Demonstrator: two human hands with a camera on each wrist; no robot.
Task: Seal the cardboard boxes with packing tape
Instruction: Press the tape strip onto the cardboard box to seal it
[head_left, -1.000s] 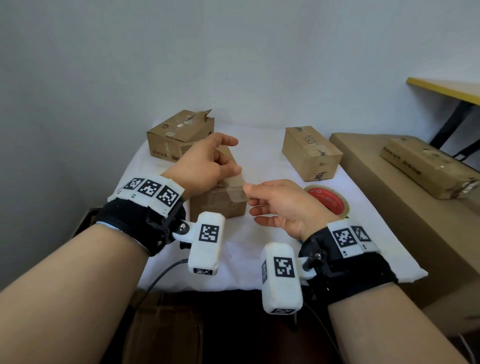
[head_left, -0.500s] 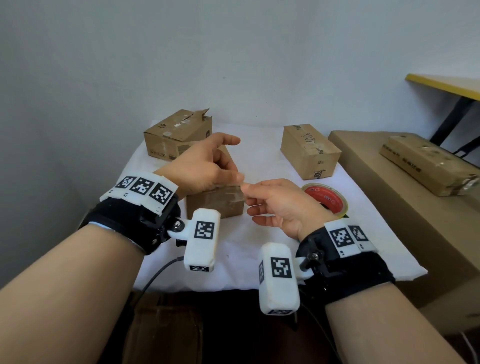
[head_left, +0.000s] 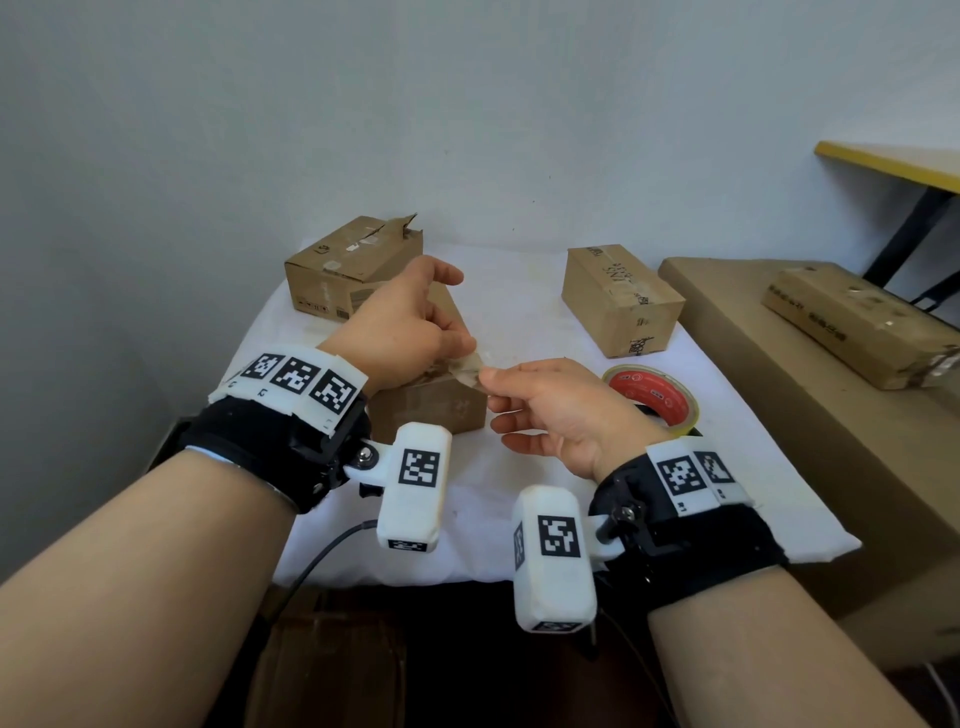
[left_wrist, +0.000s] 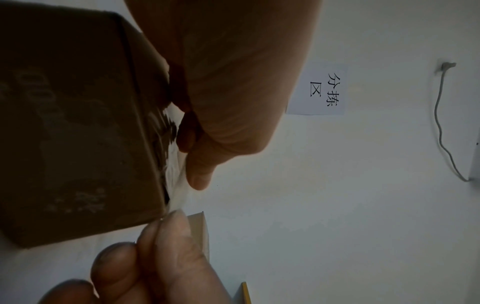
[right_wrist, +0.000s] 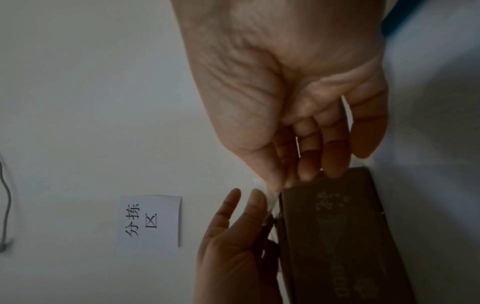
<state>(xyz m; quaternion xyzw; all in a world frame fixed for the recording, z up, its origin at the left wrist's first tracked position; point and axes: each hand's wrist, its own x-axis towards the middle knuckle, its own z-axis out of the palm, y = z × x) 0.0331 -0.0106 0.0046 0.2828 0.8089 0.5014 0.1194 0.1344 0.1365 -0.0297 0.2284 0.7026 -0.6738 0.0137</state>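
Clear tape (head_left: 470, 364) is pinched between both hands, left (head_left: 400, 332) and right (head_left: 550, 410), above the near box (head_left: 431, 405) on the worktop (head_left: 519, 322), seemingly not yet stuck down; two boxes behind wait.

The head view is evenly lit by soft daylight, sharp in the middle, with bending and stretching at the edges where the forearms swell. Shadows on the white tablecloth (head_left: 519, 322) are faint. Both wrist views are dimmer and grainy: the cardboard box (left_wrist: 78, 123) is nearly dark brown, its print smeared, and the near fingers (left_wrist: 166, 257) are soft, out of focus against the pale wall (right_wrist: 78, 82).
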